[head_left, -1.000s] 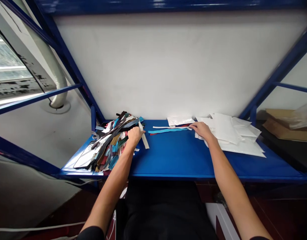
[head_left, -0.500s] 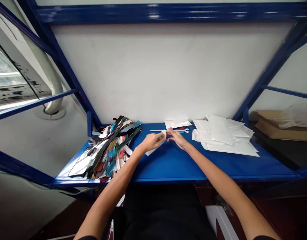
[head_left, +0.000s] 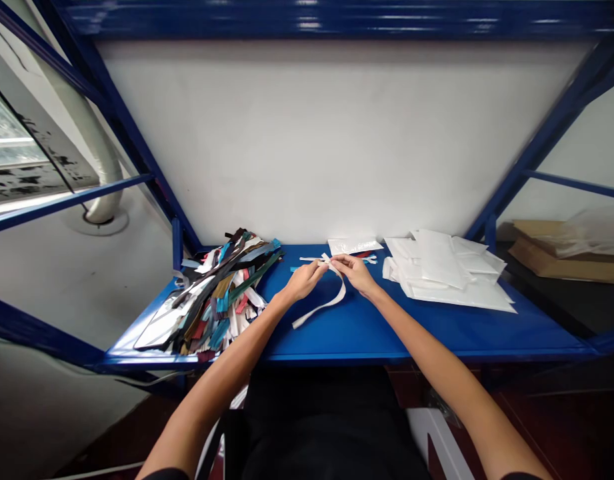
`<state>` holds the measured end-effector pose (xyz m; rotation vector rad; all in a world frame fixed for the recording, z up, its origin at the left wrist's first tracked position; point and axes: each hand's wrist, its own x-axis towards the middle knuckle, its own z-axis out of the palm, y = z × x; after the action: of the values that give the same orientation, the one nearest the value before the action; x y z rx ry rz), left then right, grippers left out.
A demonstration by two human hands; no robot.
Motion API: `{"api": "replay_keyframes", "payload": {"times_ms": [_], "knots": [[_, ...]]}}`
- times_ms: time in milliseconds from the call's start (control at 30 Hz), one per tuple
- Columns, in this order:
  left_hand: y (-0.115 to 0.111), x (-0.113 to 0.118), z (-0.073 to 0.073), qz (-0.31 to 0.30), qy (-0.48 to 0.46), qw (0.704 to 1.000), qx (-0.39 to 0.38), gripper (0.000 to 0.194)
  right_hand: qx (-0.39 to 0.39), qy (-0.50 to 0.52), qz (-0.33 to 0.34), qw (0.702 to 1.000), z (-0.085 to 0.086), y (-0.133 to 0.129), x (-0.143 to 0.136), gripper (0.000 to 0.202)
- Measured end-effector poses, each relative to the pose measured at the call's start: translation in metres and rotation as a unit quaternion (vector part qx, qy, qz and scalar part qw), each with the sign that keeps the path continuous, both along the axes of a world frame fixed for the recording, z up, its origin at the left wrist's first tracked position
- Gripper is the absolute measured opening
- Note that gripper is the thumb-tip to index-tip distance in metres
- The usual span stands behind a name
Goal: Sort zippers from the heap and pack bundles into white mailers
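White, the strip (head_left: 342, 292) now curls toward seven o'clock over the blue table (head_left: 381, 330), its tail just freed from the left hand (head_left: 304, 280). That hand and the right hand (head_left: 355, 272) pinch its top, so both work one end.

Left hand (head_left: 303, 281) and right hand (head_left: 355, 273) pinch a pale strip (head_left: 333, 302), apparently fabric.

Matt cloth-like strip (head_left: 319, 308), smooth tabletop (head_left: 367, 333), glossy metal beam (head_left: 307, 21), smooth plastic-looking packets (head_left: 441, 263), cardboard box (head_left: 557, 264)
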<state>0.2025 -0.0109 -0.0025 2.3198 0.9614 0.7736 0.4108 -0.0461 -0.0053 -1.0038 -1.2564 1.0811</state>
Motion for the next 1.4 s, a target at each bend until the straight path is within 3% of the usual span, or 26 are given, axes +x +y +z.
{"api": "replay_keyframes", "payload": {"times_ms": [133,333,533,667,867,1000,1200,1400], "knots": [[0.002,0.001,0.0,0.035,-0.058,0.998,0.01,0.039,-0.017,0.007,0.021,1.0,0.0,-0.003,-0.001,0.041],[-0.001,0.001,0.002,0.042,-0.006,0.998,0.046,0.036,-0.081,0.061,0.115,0.988,-0.005,-0.005,-0.004,0.051],[-0.004,0.003,0.004,0.061,-0.005,0.997,0.047,0.039,-0.073,0.062,0.103,0.99,-0.005,-0.006,-0.007,0.04],[-0.006,0.002,0.006,0.06,-0.021,0.997,0.042,0.04,-0.074,0.05,0.106,0.99,-0.004,-0.007,-0.006,0.043],[-0.006,0.001,0.009,0.057,0.03,0.997,0.031,0.044,-0.042,0.014,0.082,0.996,-0.009,-0.004,-0.009,0.045],[-0.005,0.002,0.005,0.056,0.027,0.998,-0.004,0.049,-0.018,-0.03,0.103,0.994,-0.012,-0.003,-0.011,0.042],[-0.004,0.003,0.004,0.049,0.076,0.996,0.026,0.057,-0.001,-0.083,0.134,0.988,-0.016,-0.003,-0.012,0.04],[-0.001,-0.002,0.008,0.052,0.1,0.993,0.034,0.043,0.008,-0.113,0.139,0.984,-0.018,-0.002,-0.011,0.044]]}}
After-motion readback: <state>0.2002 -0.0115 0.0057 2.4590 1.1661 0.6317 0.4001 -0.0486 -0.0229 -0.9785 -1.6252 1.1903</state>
